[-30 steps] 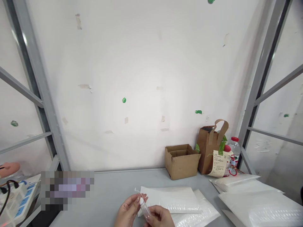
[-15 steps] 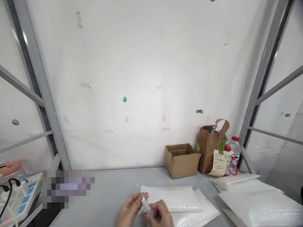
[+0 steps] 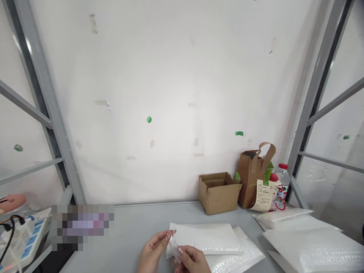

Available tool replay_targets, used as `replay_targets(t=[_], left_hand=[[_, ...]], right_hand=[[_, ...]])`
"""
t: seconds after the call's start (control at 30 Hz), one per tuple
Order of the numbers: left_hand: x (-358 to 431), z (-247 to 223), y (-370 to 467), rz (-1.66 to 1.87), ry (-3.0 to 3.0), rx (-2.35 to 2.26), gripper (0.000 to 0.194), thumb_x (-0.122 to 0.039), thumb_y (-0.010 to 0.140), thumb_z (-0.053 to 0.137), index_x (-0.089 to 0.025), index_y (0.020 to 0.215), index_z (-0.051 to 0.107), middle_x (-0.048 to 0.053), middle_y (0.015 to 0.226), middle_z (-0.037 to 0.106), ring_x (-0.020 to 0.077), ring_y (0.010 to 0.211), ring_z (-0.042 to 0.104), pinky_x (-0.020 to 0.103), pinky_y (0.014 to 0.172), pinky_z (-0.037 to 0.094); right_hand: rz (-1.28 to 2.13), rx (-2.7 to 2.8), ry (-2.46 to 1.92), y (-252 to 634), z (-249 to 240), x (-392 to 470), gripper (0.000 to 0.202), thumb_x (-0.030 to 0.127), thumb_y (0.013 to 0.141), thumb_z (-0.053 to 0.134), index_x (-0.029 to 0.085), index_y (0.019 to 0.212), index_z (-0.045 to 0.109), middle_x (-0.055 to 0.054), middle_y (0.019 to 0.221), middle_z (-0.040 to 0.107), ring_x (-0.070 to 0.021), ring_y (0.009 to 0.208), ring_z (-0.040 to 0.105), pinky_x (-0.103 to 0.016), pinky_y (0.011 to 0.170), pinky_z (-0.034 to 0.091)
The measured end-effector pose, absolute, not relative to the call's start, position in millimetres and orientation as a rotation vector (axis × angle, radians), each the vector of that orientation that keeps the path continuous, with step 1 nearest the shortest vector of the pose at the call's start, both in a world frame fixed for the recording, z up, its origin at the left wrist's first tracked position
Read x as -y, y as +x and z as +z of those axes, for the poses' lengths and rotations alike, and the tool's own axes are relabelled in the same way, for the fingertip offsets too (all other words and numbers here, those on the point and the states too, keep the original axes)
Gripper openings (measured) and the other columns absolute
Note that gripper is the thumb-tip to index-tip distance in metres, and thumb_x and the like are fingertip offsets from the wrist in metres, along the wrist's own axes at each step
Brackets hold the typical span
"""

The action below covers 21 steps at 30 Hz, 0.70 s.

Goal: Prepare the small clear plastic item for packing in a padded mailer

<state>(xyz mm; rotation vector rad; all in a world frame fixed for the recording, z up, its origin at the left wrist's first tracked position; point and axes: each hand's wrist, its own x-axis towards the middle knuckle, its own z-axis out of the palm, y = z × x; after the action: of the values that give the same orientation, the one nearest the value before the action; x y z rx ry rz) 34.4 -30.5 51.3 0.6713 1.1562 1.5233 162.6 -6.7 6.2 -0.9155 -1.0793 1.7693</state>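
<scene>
Small clear tube point(image 3: 175, 251) pinched between left hand point(image 3: 152, 254) and right hand point(image 3: 192, 261), both grips closed on it, low over gray tabletop point(image 3: 131, 231). White padded bags point(image 3: 207, 238) just behind. Cardboard box point(image 3: 218, 192), brown paper bag point(image 3: 251, 176), water bottle point(image 3: 282, 178) far back, well apart.

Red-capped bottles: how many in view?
2. Both stand at the table's back right: one clear bottle by the shelf upright, one beside the brown paper bag, partly behind its receipt. More may be hidden behind the bag.
</scene>
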Motion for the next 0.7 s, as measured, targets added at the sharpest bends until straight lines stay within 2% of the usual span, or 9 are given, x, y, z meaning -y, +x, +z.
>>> replay_targets(t=[0.1,0.2,0.27,0.37,0.47,0.63,0.7], left_hand=[[30.8,51.9,31.2,1.491,0.658,-1.149,0.04,-0.042,0.046,0.081,-0.015,0.074,0.073,0.012,0.092,0.074,0.0298,0.098,0.062,0.035,0.087,0.044],[29.9,52.6,30.7,1.49,0.616,-1.148,0.04,-0.041,0.042,0.082,-0.016,0.071,0.073,0.012,0.092,0.074,0.0309,0.104,0.059,0.038,0.094,0.04],[29.0,53.2,31.5,1.492,0.601,-1.144,0.041,-0.042,0.041,0.082,-0.016,0.071,0.073,0.011,0.092,0.074,0.0312,0.104,0.058,0.039,0.095,0.039],[27.7,53.0,32.3,1.511,0.588,-1.126,0.042,-0.043,0.037,0.083,-0.016,0.067,0.073,0.011,0.09,0.074,0.0319,0.102,0.059,0.041,0.095,0.039],[27.5,51.4,31.5,1.509,0.608,-1.135,0.043,-0.044,0.037,0.083,-0.015,0.067,0.073,0.012,0.089,0.074,0.0324,0.099,0.06,0.041,0.094,0.04],[29.9,49.8,30.1,1.506,0.685,-1.19,0.04,-0.045,0.045,0.08,-0.016,0.072,0.072,0.011,0.086,0.074,0.03,0.099,0.06,0.037,0.092,0.04],[30.7,50.5,30.7,1.501,0.72,-1.193,0.038,-0.045,0.047,0.079,-0.016,0.071,0.072,0.011,0.086,0.074,0.0291,0.096,0.061,0.036,0.089,0.042]], right_hand=[[1.777,1.001,-0.891,162.3,10.6,7.6,0.06,0.061,0.041,0.075,0.014,0.076,0.062,-0.003,0.057,0.067,-0.0135,0.043,0.059,-0.023,0.045,0.042],[1.766,1.0,-0.875,163.1,13.6,8.8,0.053,0.05,0.036,0.082,0.016,0.068,0.058,0.0,0.052,0.065,-0.0141,0.045,0.06,-0.022,0.046,0.042],[1.818,0.998,-0.869,164.1,15.6,9.0,0.052,0.052,0.038,0.081,0.016,0.065,0.057,-0.001,0.051,0.065,-0.0136,0.043,0.06,-0.021,0.044,0.04],[1.967,0.999,-0.864,164.7,18.4,8.4,0.054,0.064,0.049,0.07,0.013,0.062,0.059,-0.004,0.047,0.063,-0.0122,0.039,0.057,-0.02,0.041,0.037],[2.017,1.038,-0.915,163.0,19.1,8.4,0.058,0.069,0.055,0.062,0.011,0.057,0.06,-0.004,0.041,0.06,-0.0095,0.035,0.053,-0.018,0.039,0.035],[1.838,1.026,-0.929,160.9,17.3,9.6,0.058,0.062,0.038,0.075,0.015,0.067,0.057,0.001,0.048,0.062,-0.0086,0.036,0.052,-0.017,0.038,0.034],[1.833,1.046,-0.923,162.3,17.9,9.3,0.056,0.062,0.039,0.075,0.016,0.064,0.056,0.002,0.046,0.061,-0.0088,0.036,0.052,-0.017,0.038,0.034]])
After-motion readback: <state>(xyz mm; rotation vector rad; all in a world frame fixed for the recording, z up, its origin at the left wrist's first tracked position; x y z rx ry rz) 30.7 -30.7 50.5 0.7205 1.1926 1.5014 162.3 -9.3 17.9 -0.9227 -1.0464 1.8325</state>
